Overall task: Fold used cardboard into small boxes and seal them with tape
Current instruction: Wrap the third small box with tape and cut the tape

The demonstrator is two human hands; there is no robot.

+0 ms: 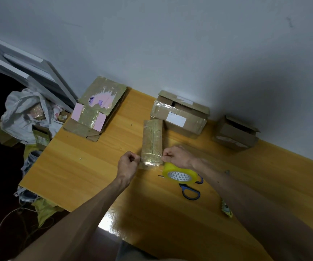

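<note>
Presently, my left hand (pixel 128 162) and right hand (pixel 177 156) each pinch one end of a tape strip (pixel 150 161), grip closed, stretched flat over the small box (pixel 152 140) | tape roll (pixel 179 174) kept near on bench (pixel 88 162).

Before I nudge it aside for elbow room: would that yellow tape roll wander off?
Probably not: the tape roll lies flat on its side, resting partly on the scissors, so it may rock slightly. It looks rigid and would likely slide across the glossy table.

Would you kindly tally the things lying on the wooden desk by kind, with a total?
Cardboard boxes and packs: 4
Tape roll: 1
Scissors: 1
Small yellow-green packet: 1
Total: 7
</note>
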